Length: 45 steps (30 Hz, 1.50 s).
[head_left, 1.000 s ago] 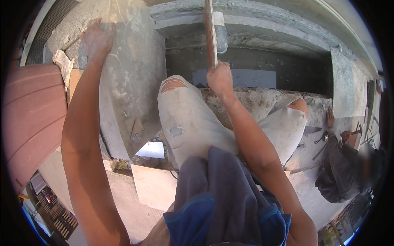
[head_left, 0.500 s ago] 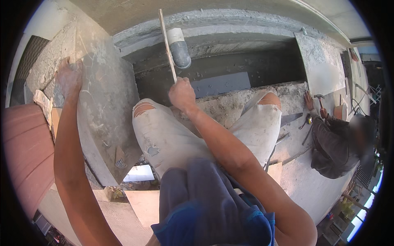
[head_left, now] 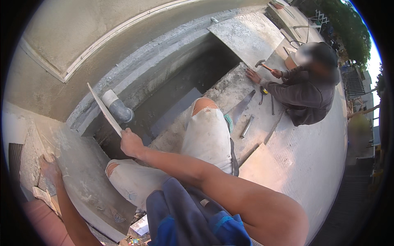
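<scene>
Thin pale flat strip [head_left: 104, 110], tilted upright, lower end held

We saw one small white rectangular carton [head_left: 140, 225] lying on the ground at the lower edge, just beside the grey concrete slab [head_left: 88, 180]. We could not make out any label, sign or screen elsewhere.

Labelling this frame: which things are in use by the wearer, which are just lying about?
In use:
- right hand grips a thin flat strip
- left hand rests on the slab
- grey pipe, just beyond the strip

Lying about:
- handsaw
- metal rod
- board
- hammer, in a co-worker's hand
</scene>
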Motion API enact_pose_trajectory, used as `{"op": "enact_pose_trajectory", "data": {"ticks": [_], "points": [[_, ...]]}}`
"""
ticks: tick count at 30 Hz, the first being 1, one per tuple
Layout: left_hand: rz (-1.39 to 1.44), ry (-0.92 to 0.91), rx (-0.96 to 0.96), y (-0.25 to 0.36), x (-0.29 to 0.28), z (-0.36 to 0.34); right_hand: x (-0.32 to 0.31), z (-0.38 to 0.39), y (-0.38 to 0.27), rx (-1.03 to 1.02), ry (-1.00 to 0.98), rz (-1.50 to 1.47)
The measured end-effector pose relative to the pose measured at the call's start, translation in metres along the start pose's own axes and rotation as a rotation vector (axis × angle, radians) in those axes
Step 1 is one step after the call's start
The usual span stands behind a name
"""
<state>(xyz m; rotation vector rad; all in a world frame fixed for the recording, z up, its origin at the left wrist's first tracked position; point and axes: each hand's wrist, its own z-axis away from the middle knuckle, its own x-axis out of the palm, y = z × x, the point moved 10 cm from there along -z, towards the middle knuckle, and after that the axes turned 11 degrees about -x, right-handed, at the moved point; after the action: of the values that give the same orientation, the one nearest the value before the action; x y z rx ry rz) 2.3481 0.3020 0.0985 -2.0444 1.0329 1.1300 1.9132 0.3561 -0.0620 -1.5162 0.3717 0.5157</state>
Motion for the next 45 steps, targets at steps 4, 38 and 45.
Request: {"op": "enact_pose_trajectory", "data": {"ticks": [4, 38, 45], "points": [[0.042, 0.035, 0.01, -0.009, -0.002, 0.001, -0.074, 0.003, -0.037, -0.125, 0.045, -0.036], [-0.571, 0.773, 0.859, 0.025, 0.011, 0.037, -0.477, 0.576, 0.091, 1.433, 0.209, 0.466], [-0.548, 0.719, 0.762, 0.035, 0.002, 0.038, -0.475, 0.584, 0.095, 1.386, 0.358, 0.394]]}}
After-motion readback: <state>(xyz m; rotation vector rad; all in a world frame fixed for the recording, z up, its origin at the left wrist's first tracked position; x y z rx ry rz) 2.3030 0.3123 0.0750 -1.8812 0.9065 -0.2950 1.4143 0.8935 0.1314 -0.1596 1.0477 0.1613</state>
